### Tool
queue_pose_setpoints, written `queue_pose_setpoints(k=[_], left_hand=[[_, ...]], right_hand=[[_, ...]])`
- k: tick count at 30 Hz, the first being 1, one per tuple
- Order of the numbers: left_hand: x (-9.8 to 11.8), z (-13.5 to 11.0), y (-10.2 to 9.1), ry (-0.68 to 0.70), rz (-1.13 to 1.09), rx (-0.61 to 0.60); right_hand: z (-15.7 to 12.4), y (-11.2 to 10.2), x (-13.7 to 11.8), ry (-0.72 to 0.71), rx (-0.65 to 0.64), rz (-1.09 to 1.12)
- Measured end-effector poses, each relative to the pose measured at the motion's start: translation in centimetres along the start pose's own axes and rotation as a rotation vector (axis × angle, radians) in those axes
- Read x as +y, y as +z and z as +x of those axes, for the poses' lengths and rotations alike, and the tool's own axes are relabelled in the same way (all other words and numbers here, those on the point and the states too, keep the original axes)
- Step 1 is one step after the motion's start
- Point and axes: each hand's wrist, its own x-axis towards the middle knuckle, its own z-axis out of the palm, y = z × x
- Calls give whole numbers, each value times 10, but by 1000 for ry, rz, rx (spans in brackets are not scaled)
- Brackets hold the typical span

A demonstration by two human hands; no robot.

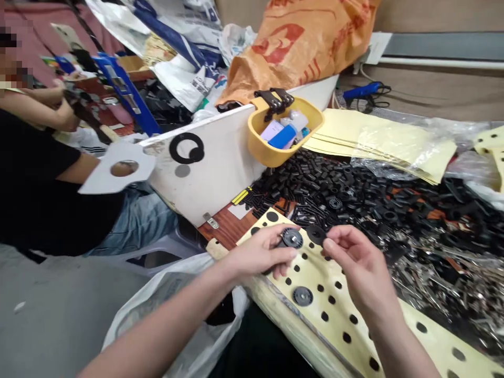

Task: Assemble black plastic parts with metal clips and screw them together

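Note:
My left hand grips a round black ribbed disc between fingers and thumb. My right hand pinches a flat black rubber disc at its edge, close to the ribbed one, and the two look nearly touching. Under both hands lies a cream perforated sheet with rows of round holes. A similar ribbed disc sits on that sheet, and small black discs fill a few holes near my left hand.
A heap of black rubber cylinders and loose metal pieces lies right of the sheet. Behind stand a yellow caddy on a white board and pale yellow sheets. A co-worker sits at left.

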Motion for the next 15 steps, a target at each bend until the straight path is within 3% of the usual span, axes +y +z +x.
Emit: queue_pose_setpoints(k=[3,7,11,15], left_hand=[[-16,-5,48,-54,-220,-15],[-32,-8,99,-140,-270,19],[-43,-7,128,-204,-215,-2],[-53,-4,143,-270,-133,-36]], right_hand=[[-38,-33,-6,53,105,102],[-80,-67,0,149,229,157],[-103,-87,11,199,277,239],[-116,-97,18,256,286,260]])
